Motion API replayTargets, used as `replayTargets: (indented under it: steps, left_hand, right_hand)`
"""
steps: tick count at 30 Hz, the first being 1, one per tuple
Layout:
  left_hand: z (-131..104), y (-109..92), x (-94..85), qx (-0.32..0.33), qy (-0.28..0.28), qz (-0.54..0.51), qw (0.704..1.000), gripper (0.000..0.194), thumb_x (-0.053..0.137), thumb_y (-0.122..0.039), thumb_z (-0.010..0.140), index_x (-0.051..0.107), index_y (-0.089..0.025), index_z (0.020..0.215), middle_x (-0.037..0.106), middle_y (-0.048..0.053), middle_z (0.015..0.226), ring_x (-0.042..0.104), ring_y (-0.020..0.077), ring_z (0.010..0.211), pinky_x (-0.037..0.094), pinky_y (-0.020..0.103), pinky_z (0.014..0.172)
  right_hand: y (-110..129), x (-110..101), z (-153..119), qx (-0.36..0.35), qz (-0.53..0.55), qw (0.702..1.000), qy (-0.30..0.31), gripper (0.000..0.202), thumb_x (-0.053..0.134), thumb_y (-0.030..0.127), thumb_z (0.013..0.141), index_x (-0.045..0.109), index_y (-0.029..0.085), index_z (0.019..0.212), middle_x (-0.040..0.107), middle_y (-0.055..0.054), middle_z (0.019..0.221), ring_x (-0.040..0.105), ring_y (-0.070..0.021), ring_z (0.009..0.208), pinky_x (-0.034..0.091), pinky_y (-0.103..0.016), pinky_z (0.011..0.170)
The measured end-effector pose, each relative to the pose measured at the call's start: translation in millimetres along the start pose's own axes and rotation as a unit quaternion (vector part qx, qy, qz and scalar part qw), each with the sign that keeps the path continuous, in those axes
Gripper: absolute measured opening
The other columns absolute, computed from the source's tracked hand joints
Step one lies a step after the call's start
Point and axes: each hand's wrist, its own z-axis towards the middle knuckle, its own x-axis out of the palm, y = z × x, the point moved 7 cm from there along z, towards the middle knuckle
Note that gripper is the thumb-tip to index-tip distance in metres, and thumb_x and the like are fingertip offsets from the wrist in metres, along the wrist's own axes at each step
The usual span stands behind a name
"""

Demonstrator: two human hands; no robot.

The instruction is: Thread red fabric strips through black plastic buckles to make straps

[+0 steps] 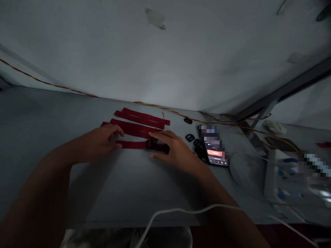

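Note:
A red strap (133, 145) with a black slide buckle (149, 144) lies across the grey tabletop between my hands. My left hand (107, 139) is at the strap's left end, its fingers bent, with a gap between thumb and forefinger; the thumb tip touches the strap. Over the darker right end is my right hand (173, 148), fingers and thumb spread to either side of it. Just behind, a wider red strip (134, 128) lies partly under both hands' fingertips. Farther back are narrower red strips (142, 117) side by side.
Several black buckles (190, 137) lie right of my right hand, beside a lit phone (214, 146). A white box (274, 175) stands farther right. Twisted red-yellow wires (178, 113) run along the wall. A white cable (181, 209) crosses in front of my right forearm.

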Motion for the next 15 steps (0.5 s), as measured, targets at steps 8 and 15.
replayTargets:
  steps: [8, 15]
  left_hand:
    - [17.3, -80.7, 46.2, 0.145, -0.113, 0.069, 0.981, 0.052, 0.069, -0.036, 0.088, 0.054, -0.017, 0.133, 0.06, 0.01, 0.127, 0.054, 0.0282, 0.119, 0.043, 0.045, 0.106]
    - [30.6, -87.2, 69.2, 0.18, -0.115, -0.01, 0.977, 0.035, 0.063, -0.021, 0.091, 0.062, -0.018, 0.126, 0.063, 0.009, 0.109, 0.056, 0.0236, 0.104, 0.048, 0.044, 0.098]
  right_hand:
    - [-41.5, -17.1, -12.2, 0.182, -0.064, 0.98, 0.056, 0.026, 0.075, 0.043, 0.082, 0.072, 0.021, 0.095, 0.071, -0.004, 0.081, 0.065, -0.0193, 0.075, 0.046, -0.031, 0.07]
    - [-39.0, -20.0, -9.8, 0.217, 0.114, 0.969, 0.025, 0.018, 0.072, 0.036, 0.083, 0.068, 0.02, 0.09, 0.067, 0.0, 0.066, 0.058, -0.0121, 0.055, 0.04, -0.025, 0.054]
